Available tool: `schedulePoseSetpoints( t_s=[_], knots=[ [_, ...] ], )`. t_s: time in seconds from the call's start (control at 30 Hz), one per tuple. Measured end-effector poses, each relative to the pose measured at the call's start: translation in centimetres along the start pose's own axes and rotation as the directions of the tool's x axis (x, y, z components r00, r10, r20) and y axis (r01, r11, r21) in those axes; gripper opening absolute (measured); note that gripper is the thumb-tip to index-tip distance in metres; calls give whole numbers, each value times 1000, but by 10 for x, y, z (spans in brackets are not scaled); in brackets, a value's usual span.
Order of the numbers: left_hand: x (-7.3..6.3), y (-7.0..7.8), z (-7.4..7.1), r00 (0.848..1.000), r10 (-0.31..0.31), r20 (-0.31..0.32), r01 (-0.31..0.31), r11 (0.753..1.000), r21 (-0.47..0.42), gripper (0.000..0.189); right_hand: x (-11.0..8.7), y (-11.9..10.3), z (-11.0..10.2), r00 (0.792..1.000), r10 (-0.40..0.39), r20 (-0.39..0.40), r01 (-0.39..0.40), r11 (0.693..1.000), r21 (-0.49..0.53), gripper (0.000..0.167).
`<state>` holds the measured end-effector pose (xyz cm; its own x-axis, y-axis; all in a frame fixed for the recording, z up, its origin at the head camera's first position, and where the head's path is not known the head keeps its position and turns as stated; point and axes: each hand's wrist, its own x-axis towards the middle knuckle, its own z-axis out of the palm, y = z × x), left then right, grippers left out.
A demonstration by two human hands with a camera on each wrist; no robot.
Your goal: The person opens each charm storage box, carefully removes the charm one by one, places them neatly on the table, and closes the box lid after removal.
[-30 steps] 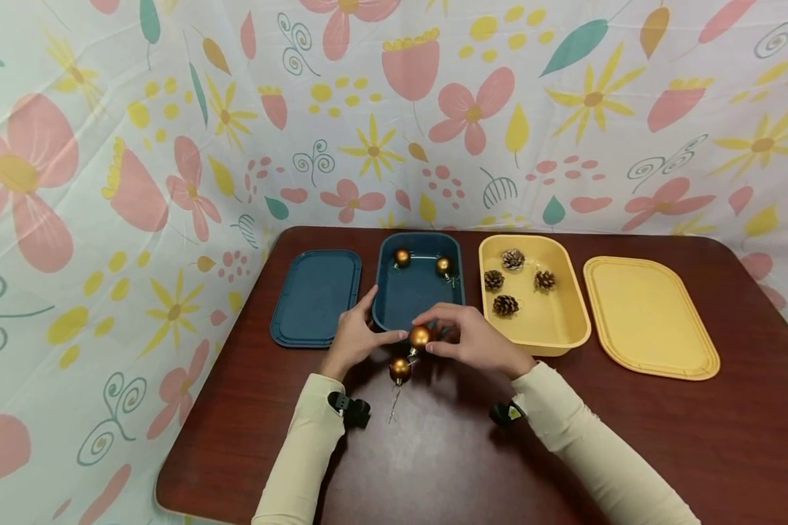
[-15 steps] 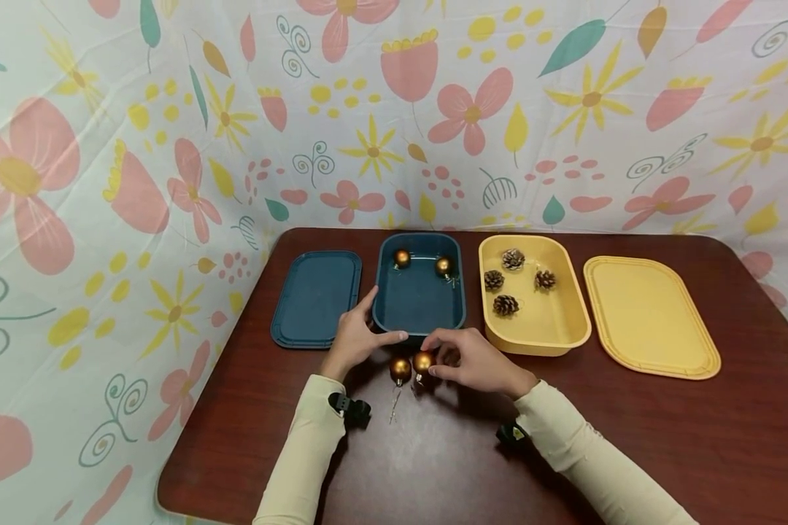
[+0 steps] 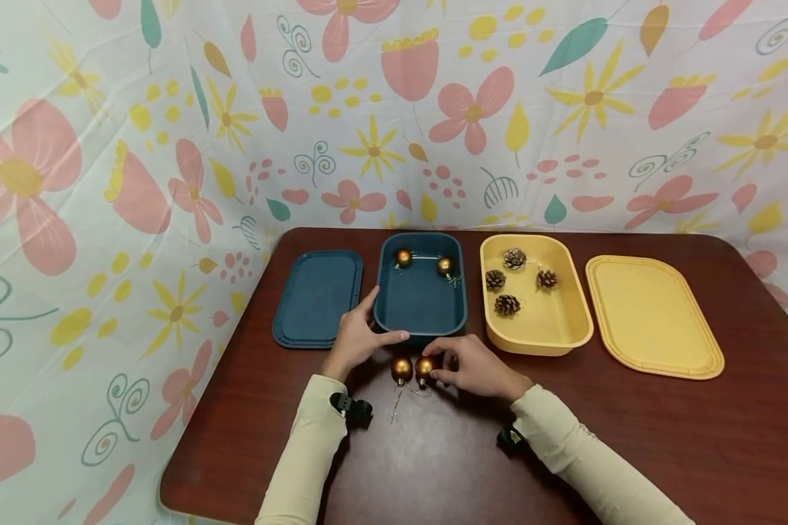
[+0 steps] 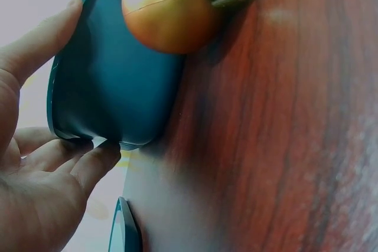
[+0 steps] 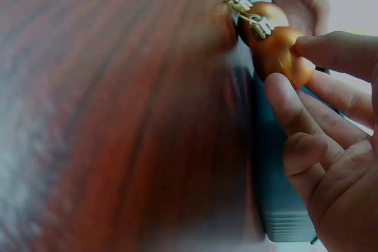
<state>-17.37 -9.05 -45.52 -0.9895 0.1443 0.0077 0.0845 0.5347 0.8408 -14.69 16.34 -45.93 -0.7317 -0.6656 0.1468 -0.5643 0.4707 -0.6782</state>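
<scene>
In the head view my right hand (image 3: 476, 368) pinches a shiny copper-gold Christmas bauble (image 3: 425, 367) between thumb and fingertips, low over the table. A second bauble (image 3: 401, 370) sits right beside it on the left, its string trailing toward me. The right wrist view has thumb and fingers on the held bauble (image 5: 280, 60), its metal cap toward the table side. My left hand (image 3: 357, 335) grips the near left corner of a dark blue plastic bin (image 3: 420, 327), thumb along the front rim and fingers at the side. Two more baubles (image 3: 403, 257) lie inside that bin.
A yellow bin (image 3: 538, 343) with several pine cones (image 3: 508, 305) stands to the right, its yellow lid (image 3: 653, 317) flat beside it. The blue lid (image 3: 318, 299) lies left of the blue bin. A floral cloth (image 3: 394, 109) hangs behind the brown table (image 3: 433, 467).
My right hand has brought its bauble down from the blue bin's front edge to beside the other bauble on the table. My left hand has stayed at the bin's corner.
</scene>
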Motion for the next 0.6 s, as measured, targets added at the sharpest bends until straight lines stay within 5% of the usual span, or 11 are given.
schedulePoseSetpoints(
  t_s=[0.6],
  knots=[
    [-1,1,1,1000,-13,-4,12,1000,-14,108,-1,-2,3,999,4,38,-4,1000,20,31]
  ],
)
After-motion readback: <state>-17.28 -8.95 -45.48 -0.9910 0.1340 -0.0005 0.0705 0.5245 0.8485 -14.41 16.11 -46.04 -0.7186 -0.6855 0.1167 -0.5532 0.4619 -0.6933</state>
